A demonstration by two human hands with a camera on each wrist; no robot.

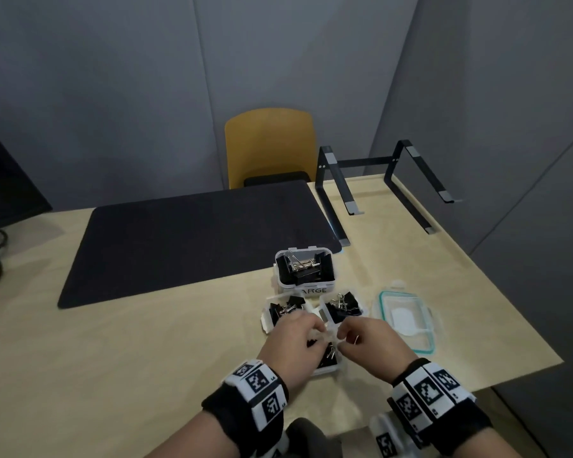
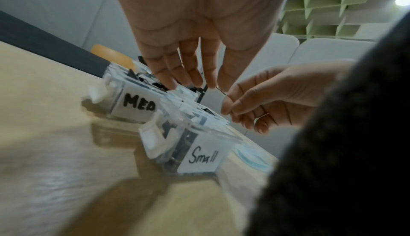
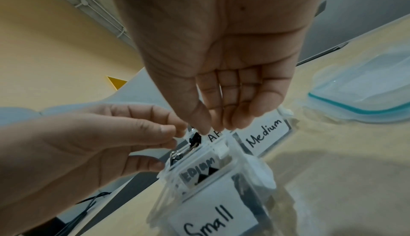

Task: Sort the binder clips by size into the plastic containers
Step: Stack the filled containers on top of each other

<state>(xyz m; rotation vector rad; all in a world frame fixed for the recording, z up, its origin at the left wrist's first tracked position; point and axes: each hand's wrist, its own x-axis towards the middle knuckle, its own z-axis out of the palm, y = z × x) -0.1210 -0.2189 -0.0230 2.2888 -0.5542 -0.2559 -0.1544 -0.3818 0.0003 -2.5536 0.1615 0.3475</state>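
the small container (image 1: 325,366) sits at the near edge of the tabletop (image 1: 146,342), both hands meeting just above it. left hand (image 1: 291,338), fingers curled, pinches something small; right hand (image 1: 366,340) pinches a thin wire (image 2: 219,91), apparently a clip handle. just beyond the small container stand two medium containers (image 1: 286,314), each holding black binder clips (image 1: 343,305); farther beyond, the large container (image 1: 305,269), also filled. right of the small container lies a clear lid (image 1: 406,320). no loose clips show on the tabletop, so sorting looks nearly complete; perhaps this last clip remains.
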